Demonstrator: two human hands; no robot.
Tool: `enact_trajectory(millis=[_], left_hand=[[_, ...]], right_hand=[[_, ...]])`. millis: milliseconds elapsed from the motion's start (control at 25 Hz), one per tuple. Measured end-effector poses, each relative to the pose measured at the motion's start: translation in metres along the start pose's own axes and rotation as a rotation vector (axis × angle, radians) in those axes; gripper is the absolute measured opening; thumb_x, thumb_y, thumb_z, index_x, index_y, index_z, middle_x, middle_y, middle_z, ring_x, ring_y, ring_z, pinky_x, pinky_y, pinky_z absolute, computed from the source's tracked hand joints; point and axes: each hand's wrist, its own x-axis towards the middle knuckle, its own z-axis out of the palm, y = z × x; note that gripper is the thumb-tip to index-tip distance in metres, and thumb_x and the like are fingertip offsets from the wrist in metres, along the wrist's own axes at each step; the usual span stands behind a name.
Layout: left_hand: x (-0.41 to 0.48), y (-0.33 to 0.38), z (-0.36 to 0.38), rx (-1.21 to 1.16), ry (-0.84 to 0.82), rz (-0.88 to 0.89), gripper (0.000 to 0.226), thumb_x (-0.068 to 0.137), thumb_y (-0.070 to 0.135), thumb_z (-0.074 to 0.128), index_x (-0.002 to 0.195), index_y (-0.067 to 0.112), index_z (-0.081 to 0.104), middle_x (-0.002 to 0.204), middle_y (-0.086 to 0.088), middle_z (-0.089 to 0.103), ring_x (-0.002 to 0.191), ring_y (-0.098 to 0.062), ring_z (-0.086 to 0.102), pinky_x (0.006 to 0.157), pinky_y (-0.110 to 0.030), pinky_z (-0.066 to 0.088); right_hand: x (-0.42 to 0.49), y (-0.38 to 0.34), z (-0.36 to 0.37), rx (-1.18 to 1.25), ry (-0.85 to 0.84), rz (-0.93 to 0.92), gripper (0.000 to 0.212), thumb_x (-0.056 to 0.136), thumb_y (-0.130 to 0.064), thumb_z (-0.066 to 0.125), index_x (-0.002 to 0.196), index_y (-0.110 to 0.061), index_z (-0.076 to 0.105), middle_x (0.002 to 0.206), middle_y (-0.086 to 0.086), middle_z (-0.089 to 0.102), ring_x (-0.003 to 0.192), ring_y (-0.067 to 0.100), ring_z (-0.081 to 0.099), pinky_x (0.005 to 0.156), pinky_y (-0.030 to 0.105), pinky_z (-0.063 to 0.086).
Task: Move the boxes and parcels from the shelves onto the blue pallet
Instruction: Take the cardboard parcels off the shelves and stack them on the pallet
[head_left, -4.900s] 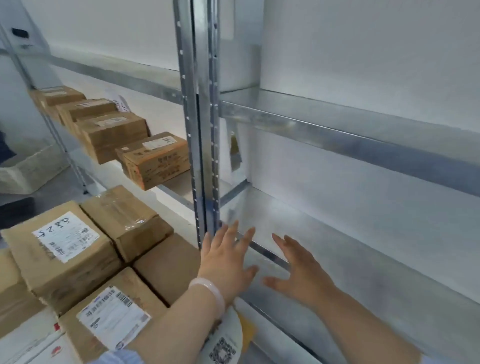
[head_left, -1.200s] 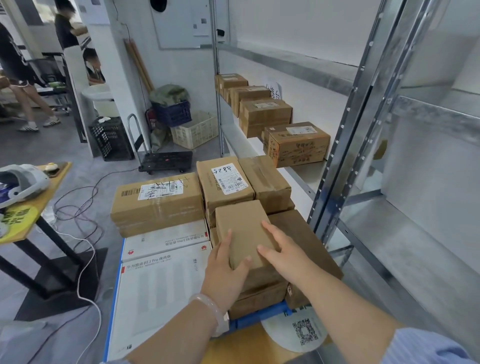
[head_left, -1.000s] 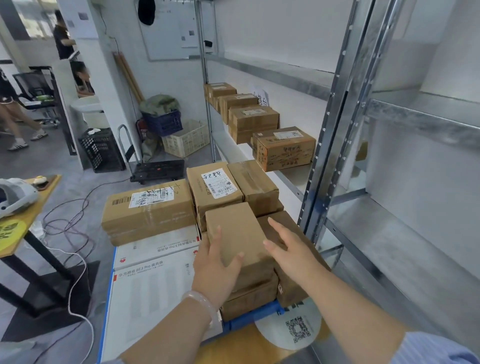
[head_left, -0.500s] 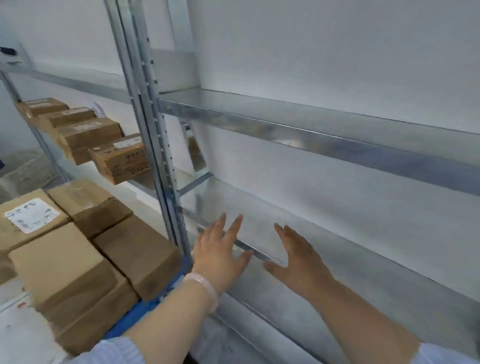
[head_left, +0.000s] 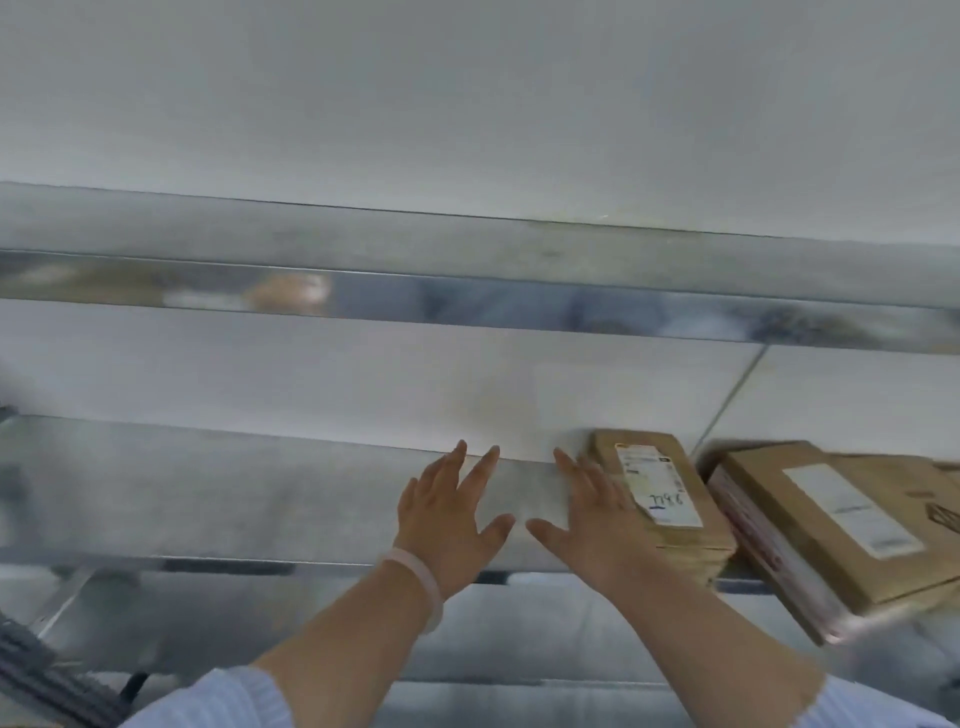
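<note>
Both of my hands reach out over a metal shelf (head_left: 208, 493) with fingers spread and nothing in them. My left hand (head_left: 449, 525), with a pale bracelet at the wrist, hovers over bare shelf. My right hand (head_left: 587, 525) is just left of a small brown box (head_left: 670, 499) with a white label; its fingers are at the box's left side, and contact is unclear. A larger flat brown box (head_left: 831, 525) with a white label lies to the right, overhanging the shelf's front edge. The blue pallet is out of view.
A second metal shelf (head_left: 467, 260) runs across above, with a white wall behind. A thin diagonal brace (head_left: 732, 395) stands behind the boxes. Dark cables (head_left: 47, 675) show at the lower left. The picture is motion-blurred.
My view has swung right from the pallet and upright post along the shelf. Two boxes have come into view at the right, and both empty hands now reach toward the nearer one.
</note>
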Motion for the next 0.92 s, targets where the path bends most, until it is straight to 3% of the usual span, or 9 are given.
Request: enact_trajectory(millis=[200,320,560,680,800,840,920], left_hand=[[0.035,0.074,0.045,0.001,-0.167,0.121,0.071,0.090,0.065,0.034,0.148,0.048,-0.004,0.162,0.005,-0.007,0.148,-0.019,-0.002,0.119,-0.043,0.005],[0.051,0.100,0.063,-0.037,-0.233,0.143,0.073,0.088,0.065,0.037,0.149,0.047,-0.001,0.162,0.004,-0.003,0.148,-0.020,-0.001,0.116,-0.041,0.004],[0.088,0.128,0.098,-0.141,-0.365,0.014,0.074,0.087,0.065,0.039,0.148,0.047,0.000,0.162,0.000,0.000,0.147,-0.029,0.004,0.116,-0.048,0.012],[0.099,0.126,0.113,-0.288,-0.403,-0.039,0.075,0.086,0.062,0.047,0.147,0.049,0.005,0.160,0.001,0.010,0.142,-0.031,0.019,0.117,-0.045,0.021],[0.100,0.117,0.123,-0.542,-0.450,-0.087,0.077,0.087,0.052,0.057,0.146,0.052,0.008,0.154,0.002,0.029,0.133,-0.023,0.039,0.111,-0.040,0.035],[0.098,0.114,0.123,-0.612,-0.460,-0.095,0.078,0.087,0.048,0.059,0.146,0.052,0.008,0.151,0.004,0.034,0.131,-0.020,0.043,0.109,-0.038,0.038],[0.090,0.103,0.116,-0.711,-0.447,-0.111,0.084,0.086,0.042,0.064,0.148,0.048,0.008,0.148,0.006,0.041,0.129,-0.017,0.045,0.108,-0.037,0.039]], right_hand=[[0.000,0.078,-0.031,0.036,0.067,0.200,0.073,0.091,-0.059,0.041,0.152,-0.035,0.008,0.161,-0.005,0.008,0.147,0.017,0.007,0.117,0.037,0.007],[-0.001,0.109,-0.038,0.060,0.082,0.271,0.074,0.091,-0.054,0.047,0.151,-0.032,0.012,0.160,-0.003,0.014,0.146,0.019,0.010,0.116,0.042,0.013],[0.014,0.150,-0.039,0.149,-0.019,0.352,0.069,0.092,-0.051,0.048,0.150,-0.041,0.013,0.161,-0.002,0.010,0.146,0.025,0.012,0.115,0.048,0.021],[0.024,0.165,-0.036,0.205,-0.092,0.384,0.069,0.092,-0.052,0.048,0.150,-0.043,0.013,0.159,-0.003,0.013,0.143,0.025,0.021,0.113,0.047,0.027],[0.026,0.164,-0.023,0.384,-0.129,0.345,0.067,0.095,-0.045,0.051,0.148,-0.048,0.011,0.136,-0.007,0.045,0.107,0.006,0.051,0.089,0.029,0.048],[0.026,0.160,-0.019,0.425,-0.118,0.335,0.067,0.095,-0.042,0.053,0.147,-0.050,0.012,0.126,-0.011,0.051,0.095,-0.001,0.052,0.078,0.021,0.047],[0.027,0.149,-0.012,0.485,-0.103,0.319,0.066,0.094,-0.042,0.055,0.146,-0.051,0.015,0.118,-0.014,0.054,0.090,-0.004,0.053,0.069,0.015,0.045]])
